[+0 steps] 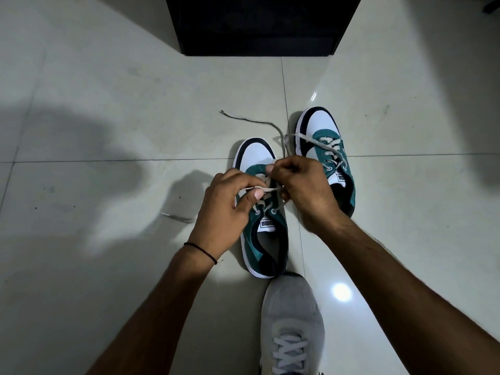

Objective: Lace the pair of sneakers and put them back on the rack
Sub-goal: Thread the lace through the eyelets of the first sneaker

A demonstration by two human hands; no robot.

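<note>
Two green, white and black sneakers stand on the tiled floor. The nearer sneaker (263, 234) lies under both hands. My left hand (224, 212) pinches a stretch of its pale lace (266, 189) above the eyelets. My right hand (305, 190) grips the same lace from the right, fingers curled tight. The farther sneaker (324, 142) sits to the right, laced partway, and its loose lace end (251, 121) trails left across the floor.
A dark rack or cabinet (259, 25) stands at the top centre against the floor. My own grey shoe (292, 320) is planted just behind the nearer sneaker. Glossy floor tiles (108, 131) spread on all sides.
</note>
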